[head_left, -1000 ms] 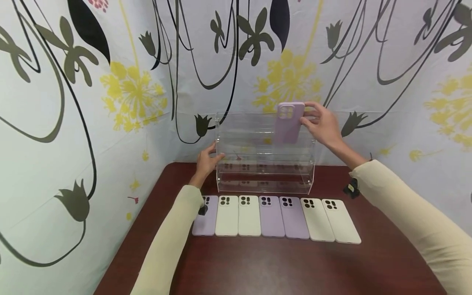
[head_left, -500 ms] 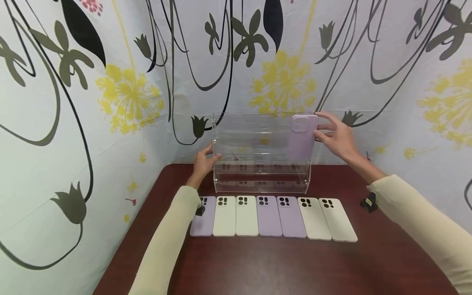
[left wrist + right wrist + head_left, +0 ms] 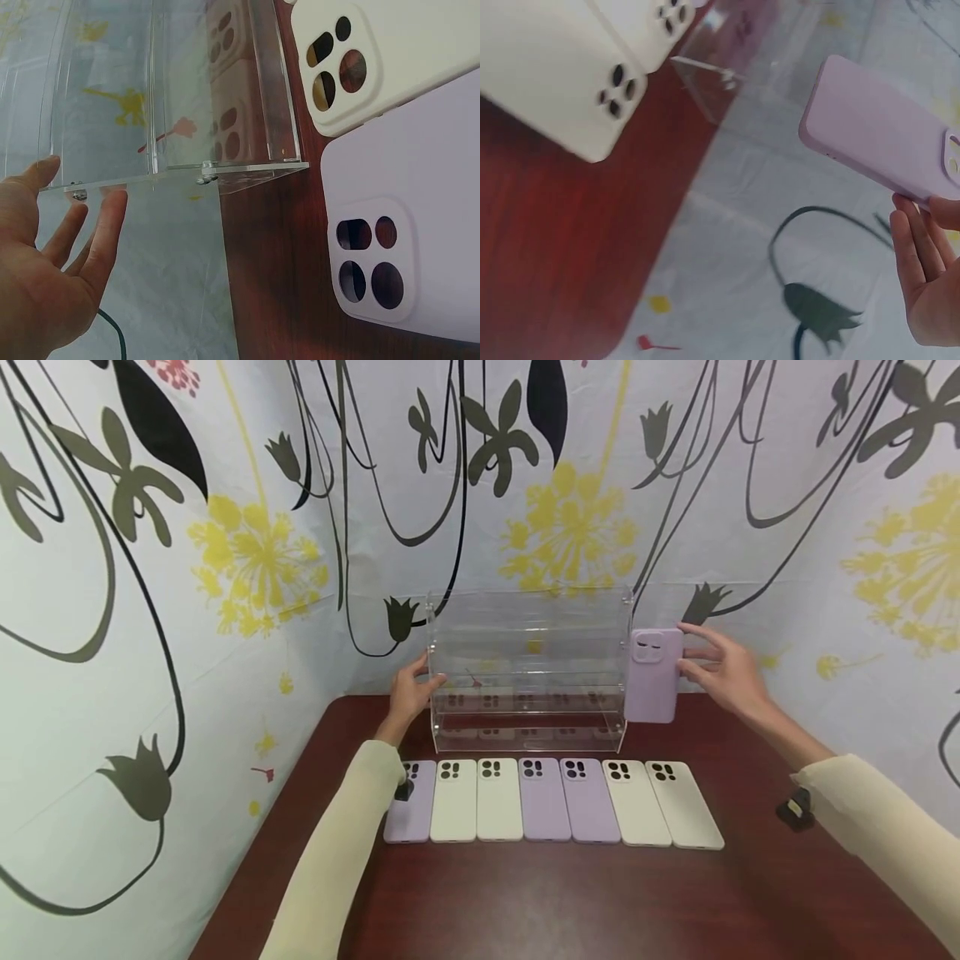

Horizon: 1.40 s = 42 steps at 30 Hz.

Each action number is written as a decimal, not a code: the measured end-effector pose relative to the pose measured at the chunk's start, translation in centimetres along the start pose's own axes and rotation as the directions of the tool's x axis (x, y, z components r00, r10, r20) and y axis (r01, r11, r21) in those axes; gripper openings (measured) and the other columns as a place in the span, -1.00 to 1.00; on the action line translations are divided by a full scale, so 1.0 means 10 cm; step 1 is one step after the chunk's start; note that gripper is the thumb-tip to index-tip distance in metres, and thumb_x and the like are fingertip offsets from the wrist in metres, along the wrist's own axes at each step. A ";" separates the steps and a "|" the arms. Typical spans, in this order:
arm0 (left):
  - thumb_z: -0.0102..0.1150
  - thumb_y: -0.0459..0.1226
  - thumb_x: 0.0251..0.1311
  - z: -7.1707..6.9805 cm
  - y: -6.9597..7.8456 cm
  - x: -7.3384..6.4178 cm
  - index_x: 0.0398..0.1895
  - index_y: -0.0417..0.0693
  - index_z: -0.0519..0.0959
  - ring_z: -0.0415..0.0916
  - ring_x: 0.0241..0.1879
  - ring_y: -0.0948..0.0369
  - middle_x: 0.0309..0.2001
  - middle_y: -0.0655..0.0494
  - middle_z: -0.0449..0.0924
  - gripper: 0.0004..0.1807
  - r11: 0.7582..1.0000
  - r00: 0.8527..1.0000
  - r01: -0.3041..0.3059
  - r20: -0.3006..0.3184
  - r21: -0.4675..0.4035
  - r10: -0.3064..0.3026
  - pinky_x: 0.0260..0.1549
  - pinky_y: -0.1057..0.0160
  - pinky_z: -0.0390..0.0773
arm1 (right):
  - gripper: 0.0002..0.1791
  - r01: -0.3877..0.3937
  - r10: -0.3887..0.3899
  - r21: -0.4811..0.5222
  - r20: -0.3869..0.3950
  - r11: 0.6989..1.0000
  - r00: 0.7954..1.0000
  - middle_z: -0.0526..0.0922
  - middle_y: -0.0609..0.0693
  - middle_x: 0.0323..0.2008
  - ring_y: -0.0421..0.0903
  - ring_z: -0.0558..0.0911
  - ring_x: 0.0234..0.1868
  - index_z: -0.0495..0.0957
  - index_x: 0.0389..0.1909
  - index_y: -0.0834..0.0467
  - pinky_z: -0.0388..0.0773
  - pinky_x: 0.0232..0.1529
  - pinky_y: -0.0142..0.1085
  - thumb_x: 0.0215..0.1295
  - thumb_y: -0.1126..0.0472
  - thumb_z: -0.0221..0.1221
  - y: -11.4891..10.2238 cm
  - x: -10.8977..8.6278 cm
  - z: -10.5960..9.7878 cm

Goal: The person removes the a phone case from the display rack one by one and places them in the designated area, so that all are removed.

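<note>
My right hand [image 3: 723, 668] pinches a purple phone case [image 3: 652, 681] by its right edge, between thumb and fingers. The case hangs upright with its camera cutouts at the top, just right of the clear acrylic display stand [image 3: 528, 647]. In the right wrist view the purple phone case [image 3: 885, 124] is held by its side edge, off the table. My left hand [image 3: 411, 693] grips the stand's left side, the thumb in front and the fingers along the side panel. The left wrist view shows the thumb and fingertips of that hand [image 3: 64, 255] on the panel's edge.
Before the stand several phone cases lie in a row, some purple [image 3: 545, 802], some cream-white [image 3: 498, 802]. They rest on a dark red-brown table [image 3: 562, 902]. A flower-patterned cloth [image 3: 585, 427] hangs behind and to the left.
My right hand has moved right and down with the purple phone case, from in front of the stand's upper shelves to beyond its right side. My left hand stays on the stand.
</note>
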<state>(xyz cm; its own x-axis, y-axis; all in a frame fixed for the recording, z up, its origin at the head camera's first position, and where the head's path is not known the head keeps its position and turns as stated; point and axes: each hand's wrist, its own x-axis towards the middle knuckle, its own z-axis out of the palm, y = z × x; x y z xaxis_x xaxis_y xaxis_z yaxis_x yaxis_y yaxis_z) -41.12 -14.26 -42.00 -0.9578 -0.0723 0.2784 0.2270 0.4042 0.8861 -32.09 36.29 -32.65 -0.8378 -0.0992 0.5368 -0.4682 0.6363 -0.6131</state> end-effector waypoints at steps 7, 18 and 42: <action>0.40 -0.18 0.36 0.00 -0.01 0.01 0.59 0.11 0.31 0.74 -0.22 -0.15 0.34 -0.28 0.50 -0.23 1.000 1.000 -0.005 0.001 0.027 0.005 -0.41 0.12 0.83 | -0.31 -0.019 0.021 -0.054 0.035 0.998 0.999 0.66 0.53 -0.05 -0.67 0.57 -0.34 0.42 0.45 0.26 0.64 -0.49 -0.61 0.30 0.49 0.35 0.33 -0.23 -0.07; 0.39 -0.18 0.37 0.00 -0.04 0.01 0.59 0.08 0.30 0.71 -0.14 -0.29 0.34 -0.31 0.49 -0.23 1.000 1.000 -0.015 0.011 0.024 0.015 -0.35 -0.05 0.83 | -0.34 -0.048 0.053 -0.065 0.078 0.997 0.995 0.67 0.53 -0.12 -0.51 0.67 -0.42 0.42 0.42 0.33 0.68 -0.52 -0.51 0.29 0.52 0.33 0.68 -0.54 -0.15; 0.40 -0.18 0.36 -0.01 -0.01 0.00 0.59 0.13 0.31 0.70 -0.13 -0.25 0.35 -0.29 0.49 -0.24 1.000 1.000 0.003 0.012 -0.005 -0.003 -0.38 0.06 0.84 | -0.29 -0.175 0.219 -0.194 0.235 0.965 0.947 0.69 0.53 -0.13 -0.15 0.78 -0.45 0.31 0.43 0.47 0.77 -0.48 -0.30 0.32 0.43 0.34 1.18 -0.87 -0.45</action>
<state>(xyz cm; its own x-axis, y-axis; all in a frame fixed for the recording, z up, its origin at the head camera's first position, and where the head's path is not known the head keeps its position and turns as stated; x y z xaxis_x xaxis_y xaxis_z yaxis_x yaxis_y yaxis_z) -41.15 -14.42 -41.99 -0.9606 -0.0626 0.2708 0.2245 0.3995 0.8888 -29.04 48.10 -41.97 -0.9619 -0.1346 0.2379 -0.2509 0.7799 -0.5733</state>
